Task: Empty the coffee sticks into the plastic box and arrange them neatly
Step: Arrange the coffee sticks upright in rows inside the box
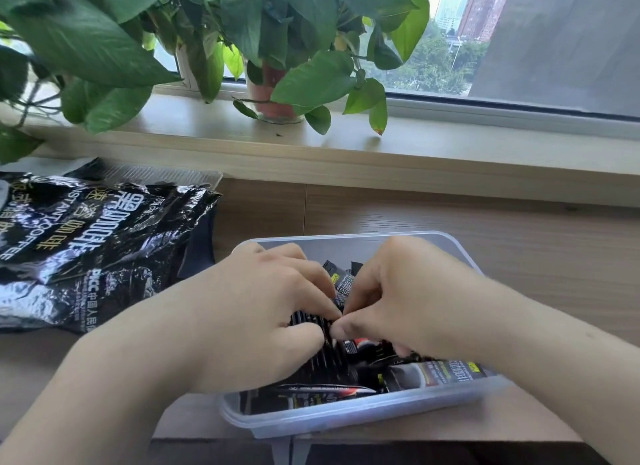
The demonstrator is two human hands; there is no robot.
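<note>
A clear plastic box (363,419) sits at the near edge of the wooden desk and holds several black coffee sticks (325,392). Both hands are inside the box, thumbs meeting in the middle. My left hand (256,312) has its fingers curled round a bundle of sticks. My right hand (408,302) pinches sticks beside it, with one stick's printed end showing between the two hands. The crumpled black coffee bag (90,250) lies flat on the desk to the left of the box.
A clear lid (166,175) lies behind the bag. Potted green plants (273,94) stand on the windowsill at the back, leaves hanging toward the desk. The desk's front edge runs just under the box.
</note>
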